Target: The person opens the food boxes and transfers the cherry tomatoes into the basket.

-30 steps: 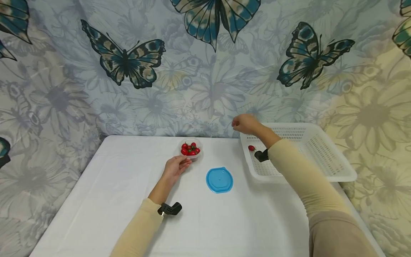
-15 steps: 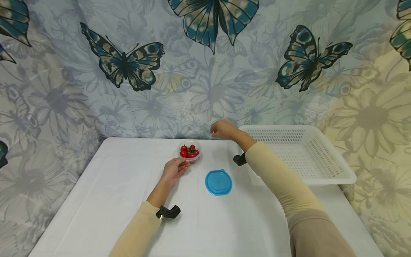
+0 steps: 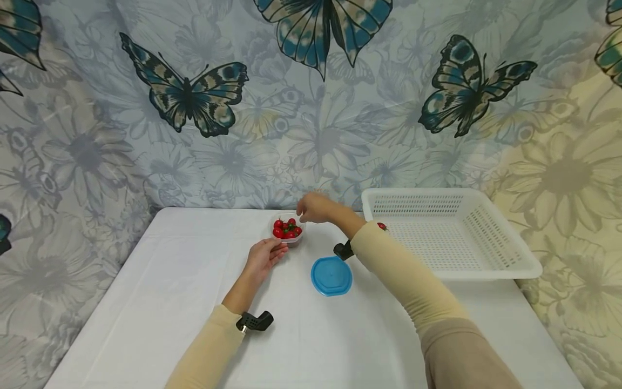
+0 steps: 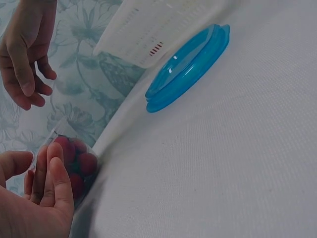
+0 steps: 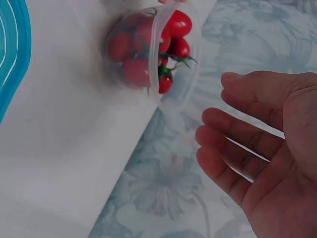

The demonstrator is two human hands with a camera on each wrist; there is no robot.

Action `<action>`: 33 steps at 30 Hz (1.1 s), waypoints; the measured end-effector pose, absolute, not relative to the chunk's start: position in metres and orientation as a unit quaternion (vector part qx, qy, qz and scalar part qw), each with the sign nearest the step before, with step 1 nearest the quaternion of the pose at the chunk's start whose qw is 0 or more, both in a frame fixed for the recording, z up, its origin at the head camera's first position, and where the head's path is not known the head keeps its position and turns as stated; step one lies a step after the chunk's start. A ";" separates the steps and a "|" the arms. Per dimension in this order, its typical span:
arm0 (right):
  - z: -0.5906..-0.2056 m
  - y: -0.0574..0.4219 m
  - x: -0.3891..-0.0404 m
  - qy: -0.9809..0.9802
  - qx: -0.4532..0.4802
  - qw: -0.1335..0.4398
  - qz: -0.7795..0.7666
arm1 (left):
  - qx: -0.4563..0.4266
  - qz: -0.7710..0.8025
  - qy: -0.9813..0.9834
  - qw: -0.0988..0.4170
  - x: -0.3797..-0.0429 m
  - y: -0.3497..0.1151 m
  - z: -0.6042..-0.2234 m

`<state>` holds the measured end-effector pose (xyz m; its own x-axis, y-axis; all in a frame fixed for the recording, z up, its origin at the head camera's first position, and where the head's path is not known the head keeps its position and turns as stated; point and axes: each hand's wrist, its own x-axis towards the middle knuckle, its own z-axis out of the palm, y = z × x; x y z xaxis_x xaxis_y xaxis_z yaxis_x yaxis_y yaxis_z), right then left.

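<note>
The right hand (image 3: 316, 208) has travelled from the nine o'clock edge of the white basket (image 3: 452, 256) to the clear tub (image 5: 154, 59), where it now hangs at about two o'clock of the rim; the left hand (image 3: 262, 256) has hardly shifted. Seen from the head, the tub is on the desk (image 3: 146, 313) near its far edge, heaped with small red tomatoes (image 3: 290, 235), some with green stalks.

The right hand's fingers are loosely bent and spread, with nothing visible between them. The left hand lies at about seven o'clock of the tub, its fingers fairly straight against the wall, steadying rather than clasping it.

The blue lid (image 3: 331, 276) lies between four and five o'clock of the tub, and the basket stands at three o'clock, with a lone tomato (image 3: 381, 226) towards its nine o'clock side.

The tub looks light and thin-walled, so it would likely slide or flex if knocked; a low hold on opposite sides should suit. The tomatoes look firm but smooth and bruisable, best pinched gently round the middle.
</note>
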<state>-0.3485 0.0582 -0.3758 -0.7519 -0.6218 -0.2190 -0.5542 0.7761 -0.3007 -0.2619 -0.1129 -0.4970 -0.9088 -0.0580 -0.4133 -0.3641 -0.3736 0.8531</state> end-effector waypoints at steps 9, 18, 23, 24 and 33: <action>-0.391 0.042 -0.341 0.928 -0.320 0.163 -0.100 | -0.178 0.813 0.546 0.092 -0.262 -0.113 -0.498; -0.399 0.029 -0.334 0.923 -0.315 0.189 -0.113 | -0.164 0.819 0.543 0.082 -0.261 -0.113 -0.502; -0.403 0.024 -0.334 0.927 -0.310 0.182 -0.104 | -0.165 0.816 0.548 0.079 -0.261 -0.112 -0.501; -0.404 0.024 -0.334 0.928 -0.308 0.183 -0.106 | -0.164 0.816 0.549 0.078 -0.261 -0.112 -0.501; -0.415 0.020 -0.337 0.929 -0.296 0.190 -0.112 | -0.164 0.816 0.549 0.077 -0.261 -0.111 -0.500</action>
